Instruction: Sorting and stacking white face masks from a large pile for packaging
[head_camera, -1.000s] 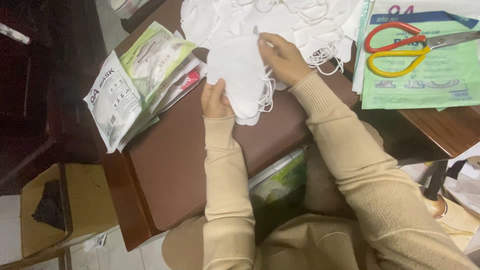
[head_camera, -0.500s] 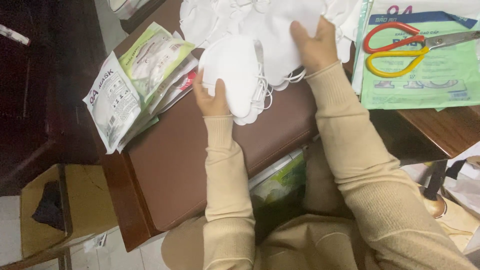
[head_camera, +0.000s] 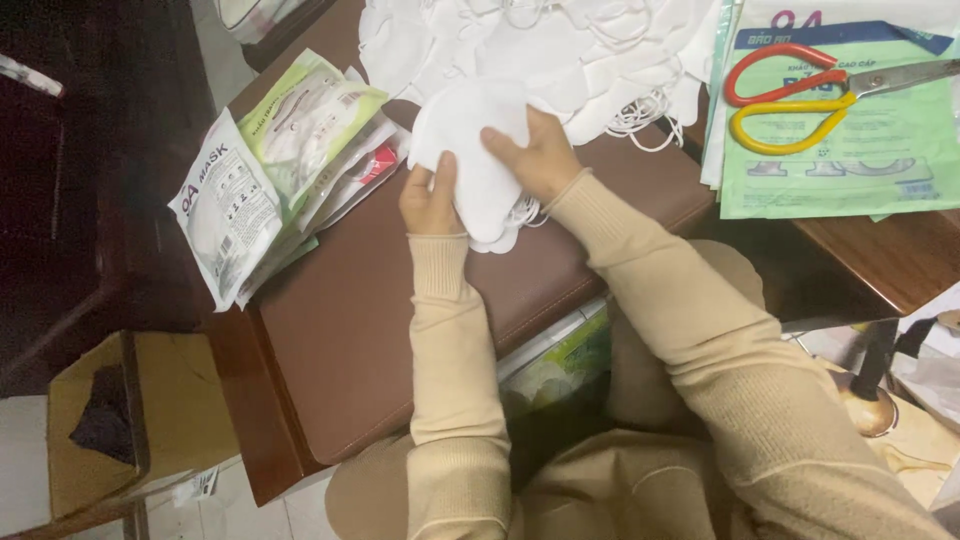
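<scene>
The left hand (head_camera: 432, 200) and right hand (head_camera: 538, 155) both grasp a small stack of white face masks (head_camera: 470, 150) from opposite sides, apparently to square it, above the brown desk pad (head_camera: 400, 330), beside the loose mask pile (head_camera: 560, 45)

Scissors (head_camera: 800, 95) right of mask pile (head_camera: 560, 45)

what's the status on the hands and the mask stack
Left hand and right hand both grip the small stack of white fabric face masks. Loose white mask pile lies just behind. Nothing blocking.
</scene>
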